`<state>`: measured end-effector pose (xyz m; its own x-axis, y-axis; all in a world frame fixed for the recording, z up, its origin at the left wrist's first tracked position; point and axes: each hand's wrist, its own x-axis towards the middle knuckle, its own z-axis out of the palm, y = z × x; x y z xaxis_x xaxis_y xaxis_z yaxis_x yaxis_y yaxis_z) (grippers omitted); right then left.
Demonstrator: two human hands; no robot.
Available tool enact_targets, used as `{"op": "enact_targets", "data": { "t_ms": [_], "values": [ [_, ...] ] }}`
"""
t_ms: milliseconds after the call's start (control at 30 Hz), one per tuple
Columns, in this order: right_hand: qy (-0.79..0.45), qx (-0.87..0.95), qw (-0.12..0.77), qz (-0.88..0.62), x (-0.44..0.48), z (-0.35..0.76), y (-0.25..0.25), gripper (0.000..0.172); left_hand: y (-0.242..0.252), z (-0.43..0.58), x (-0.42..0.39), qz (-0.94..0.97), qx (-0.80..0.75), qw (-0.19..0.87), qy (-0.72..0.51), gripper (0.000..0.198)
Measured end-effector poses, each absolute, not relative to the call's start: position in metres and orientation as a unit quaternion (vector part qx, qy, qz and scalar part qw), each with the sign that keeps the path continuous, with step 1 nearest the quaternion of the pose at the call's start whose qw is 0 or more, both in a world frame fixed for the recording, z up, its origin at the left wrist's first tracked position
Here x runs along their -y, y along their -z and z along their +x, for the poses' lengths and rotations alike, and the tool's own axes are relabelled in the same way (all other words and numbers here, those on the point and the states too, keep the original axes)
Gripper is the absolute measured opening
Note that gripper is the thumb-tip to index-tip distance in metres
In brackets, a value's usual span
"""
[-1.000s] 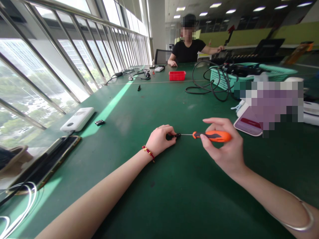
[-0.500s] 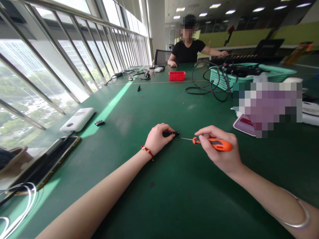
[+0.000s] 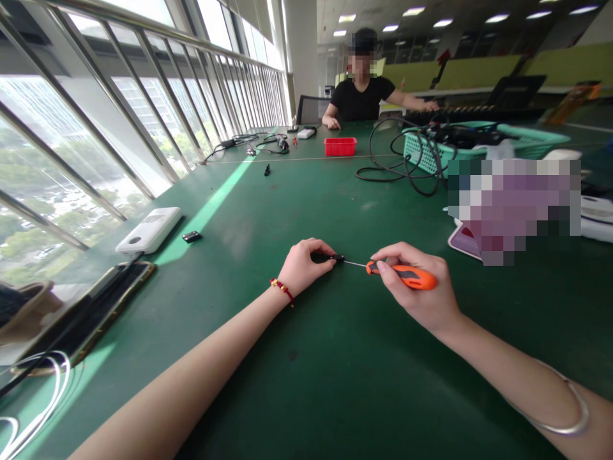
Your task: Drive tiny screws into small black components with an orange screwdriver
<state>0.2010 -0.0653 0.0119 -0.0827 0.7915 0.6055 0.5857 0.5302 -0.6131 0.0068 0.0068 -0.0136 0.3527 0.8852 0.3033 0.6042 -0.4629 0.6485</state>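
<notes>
"What changed?"
"The screwdriver (image 3: 405, 276) tip was off the part (image 3: 330, 257). Now it touches it again."
"Your grip?"
"My left hand (image 3: 301, 267) pinches the part, low over the bench (image 3: 335, 383). My right hand (image 3: 421, 291) is closed round the screwdriver."

Left arm: the bare left forearm (image 3: 191, 377) runs from the lower left edge up toward the centre, nearly straight.
Left wrist: straight, wearing a thin red beaded cord bracelet (image 3: 281, 291).
Left hand: the left hand (image 3: 301, 268) is knuckles up with its fingers curled in, the fingertips pinched on a small black part (image 3: 331, 257).
Right arm: the bare right forearm (image 3: 507, 364) comes in from the lower right corner, with a thin silver metal bangle (image 3: 572, 415) around it.
Right wrist: bent slightly inward.
Right hand: the right hand (image 3: 424, 300) is back up, its thumb and fingers closed around an orange-and-black plastic-handled screwdriver (image 3: 407, 276).
Spacing: the hands are near each other but apart.
</notes>
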Motion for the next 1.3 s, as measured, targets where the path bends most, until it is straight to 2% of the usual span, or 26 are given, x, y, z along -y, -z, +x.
{"op": "enact_targets", "data": {
  "t_ms": [467, 900, 1300],
  "values": [
    [-0.103, 0.754, 0.449, -0.469, 0.065, 0.203, -0.009, 0.01, 0.012, 0.01, -0.002, 0.811, -0.471, 0.147, -0.314, 0.008],
    [-0.108, 0.773, 0.432, -0.452, 0.065, 0.201, -0.009, 0.007, 0.017, 0.006, -0.009, 0.799, -0.464, 0.199, -0.327, 0.013],
    [-0.083, 0.75, 0.46, -0.468, 0.06, 0.207, -0.009, 0.007, 0.012, 0.004, 0.013, 0.74, -0.532, 0.188, -0.366, 0.011]
  ]
}}
